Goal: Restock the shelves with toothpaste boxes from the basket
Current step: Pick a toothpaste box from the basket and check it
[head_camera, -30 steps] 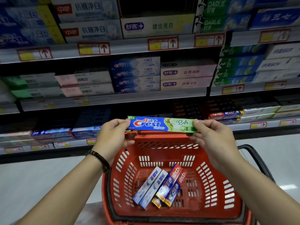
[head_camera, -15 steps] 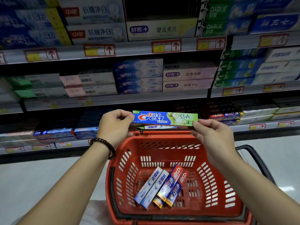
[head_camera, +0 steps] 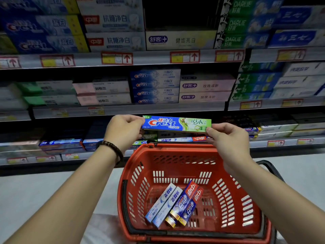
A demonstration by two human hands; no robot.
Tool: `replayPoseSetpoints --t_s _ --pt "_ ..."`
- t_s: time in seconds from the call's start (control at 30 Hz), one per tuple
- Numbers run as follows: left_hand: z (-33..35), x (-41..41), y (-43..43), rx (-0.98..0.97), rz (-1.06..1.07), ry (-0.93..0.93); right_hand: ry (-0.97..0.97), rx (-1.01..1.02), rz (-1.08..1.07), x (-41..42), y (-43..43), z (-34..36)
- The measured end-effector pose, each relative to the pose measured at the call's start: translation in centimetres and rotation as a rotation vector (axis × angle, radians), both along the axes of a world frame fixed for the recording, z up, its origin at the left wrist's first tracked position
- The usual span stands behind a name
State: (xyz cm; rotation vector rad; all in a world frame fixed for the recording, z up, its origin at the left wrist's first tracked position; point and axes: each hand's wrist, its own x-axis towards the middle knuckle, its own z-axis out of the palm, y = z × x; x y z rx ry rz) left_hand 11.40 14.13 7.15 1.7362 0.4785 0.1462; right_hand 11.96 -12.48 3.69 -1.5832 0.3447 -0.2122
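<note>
Box in hand: green-and-blue Crest box (head_camera: pixel 176 123), held level and lengthwise in the air, above the far rim of the basket and in front of the lower shelf.
My left hand (head_camera: pixel 123 131): fingers curled round the blue end of the box.
My right hand (head_camera: pixel 228 138): pinching the green end between thumb and fingertips.
Basket (head_camera: pixel 133 182): red with slotted walls, just below my hands; a black handle (head_camera: pixel 149 232) lies along the near rim.
Inside the basket: four boxes lying slantwise side by side on the bottom, two white-and-blue boxes (head_camera: pixel 162 206) on the left touching two red-and-blue boxes (head_camera: pixel 189 201) on the right.
Lower shelf (head_camera: pixel 281 143): flat boxes lie in a row right behind the held box (it is dim there, and I can read few of them).
Middle shelf (head_camera: pixel 158 109): a stack of blue Crest boxes (head_camera: pixel 154 86) straight ahead, with pale pink boxes on either side.
Left wrist: dark beaded bracelet (head_camera: pixel 112 148).
</note>
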Motion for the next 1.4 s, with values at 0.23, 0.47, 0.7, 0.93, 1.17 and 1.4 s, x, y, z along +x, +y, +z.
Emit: replayPoseSetpoints --t_s 0.23,0.47,0.7,0.93,1.17,1.4 --pt "1.0 1.1 1.9 0.062 -0.055 0.078 -0.007 -0.013 0.016 2.2 2.0 0.0" --pt "-1.0 3.6 5.4 0.091 -0.04 0.158 0.07 -0.06 0.056 5.1 6.0 -1.6" --pt "-4.6 6.0 8.5 0.003 0.046 0.194 0.126 -0.161 0.147 7.7 8.7 -3.6" --pt "-8.6 8.0 10.4 0.037 0.029 0.194 0.182 -0.236 0.199 11.0 10.6 -6.8" --pt "-13.4 10.1 12.6 0.073 0.013 0.195 0.236 -0.334 0.273 14.0 12.0 -9.2" --pt "-17.7 11.4 13.1 0.047 0.032 0.261 0.326 -0.374 0.338 16.7 13.0 -12.2"
